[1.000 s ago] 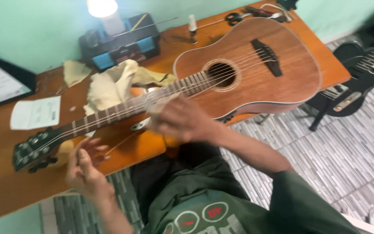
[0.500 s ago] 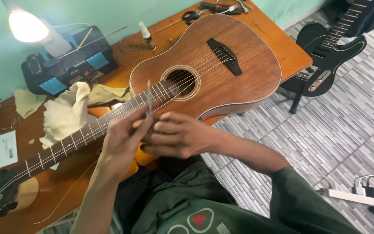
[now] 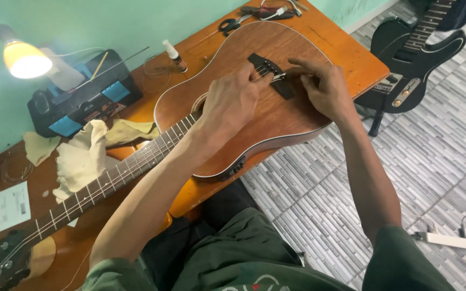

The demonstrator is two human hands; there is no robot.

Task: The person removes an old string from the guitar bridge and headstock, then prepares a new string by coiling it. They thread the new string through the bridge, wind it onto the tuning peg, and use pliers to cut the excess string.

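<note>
A brown acoustic guitar lies face up on an orange wooden tabletop, so its strings are reachable from above. Its long axis runs diagonally: headstock at the lower left, body at the upper right. Both hands meet at the dark bridge. The left hand rests flat over the soundhole, fingers curled loosely onto the strings. The right hand pinches something small and pale at the bridge; what it is cannot be told. A cream cloth lies under the neck, apparently as padding.
</note>
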